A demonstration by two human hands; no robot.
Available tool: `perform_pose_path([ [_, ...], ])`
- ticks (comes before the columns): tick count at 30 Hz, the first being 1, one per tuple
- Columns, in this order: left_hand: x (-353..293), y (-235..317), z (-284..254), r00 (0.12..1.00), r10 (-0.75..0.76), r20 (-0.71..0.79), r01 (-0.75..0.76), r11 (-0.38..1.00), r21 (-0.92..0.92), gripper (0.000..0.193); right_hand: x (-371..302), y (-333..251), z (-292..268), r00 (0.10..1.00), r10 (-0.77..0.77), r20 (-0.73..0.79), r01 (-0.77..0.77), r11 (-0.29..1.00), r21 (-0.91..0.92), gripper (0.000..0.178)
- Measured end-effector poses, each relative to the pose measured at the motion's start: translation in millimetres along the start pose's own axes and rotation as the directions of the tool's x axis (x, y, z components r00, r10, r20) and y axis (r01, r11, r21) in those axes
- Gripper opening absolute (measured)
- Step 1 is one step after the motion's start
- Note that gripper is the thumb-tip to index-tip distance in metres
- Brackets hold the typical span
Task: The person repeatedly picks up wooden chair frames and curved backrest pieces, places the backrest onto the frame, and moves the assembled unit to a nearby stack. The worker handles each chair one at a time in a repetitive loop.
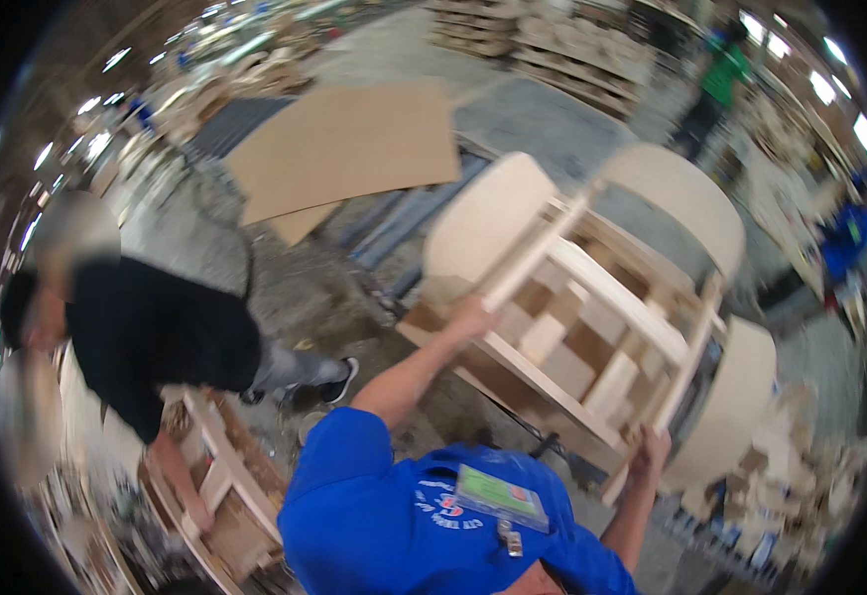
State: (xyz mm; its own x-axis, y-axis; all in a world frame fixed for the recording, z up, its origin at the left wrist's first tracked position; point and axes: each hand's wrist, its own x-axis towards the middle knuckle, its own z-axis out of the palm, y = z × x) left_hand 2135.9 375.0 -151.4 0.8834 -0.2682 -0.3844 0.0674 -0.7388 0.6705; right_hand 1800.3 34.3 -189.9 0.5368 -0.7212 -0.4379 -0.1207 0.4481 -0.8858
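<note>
Above the concrete floor (543, 109), both hands apparently grip a pale, curved-panelled wooden frame (592, 317)

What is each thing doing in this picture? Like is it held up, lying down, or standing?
Wooden frame: tilted, held up by both hands.
Left hand: gripping a frame rail.
Right hand: gripping the frame's lower edge.
Cardboard sheet: lying flat on the floor.
Second wooden frame: low down, a co-worker's hand on it.

Furniture workshop: stacked wooden frames (562, 45)
</note>
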Motion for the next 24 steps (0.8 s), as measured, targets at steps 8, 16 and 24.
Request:
perform_pose_path([
  [8,26,8,24,0.975,0.162,-0.154,-0.131,0.971,0.198,0.049,39,2,11,0.95,-0.275,-0.147,0.114,0.745,-0.657,0.04],
  [16,32,11,32,0.97,0.193,-0.15,-0.173,0.976,0.132,0.046,34,-9,17,0.929,-0.34,-0.149,0.181,0.764,-0.62,0.039],
  [24,36,32,47,0.955,0.226,-0.193,-0.22,0.974,0.052,0.047,68,-11,-4,0.911,-0.376,-0.168,0.17,0.715,-0.678,0.048],
])
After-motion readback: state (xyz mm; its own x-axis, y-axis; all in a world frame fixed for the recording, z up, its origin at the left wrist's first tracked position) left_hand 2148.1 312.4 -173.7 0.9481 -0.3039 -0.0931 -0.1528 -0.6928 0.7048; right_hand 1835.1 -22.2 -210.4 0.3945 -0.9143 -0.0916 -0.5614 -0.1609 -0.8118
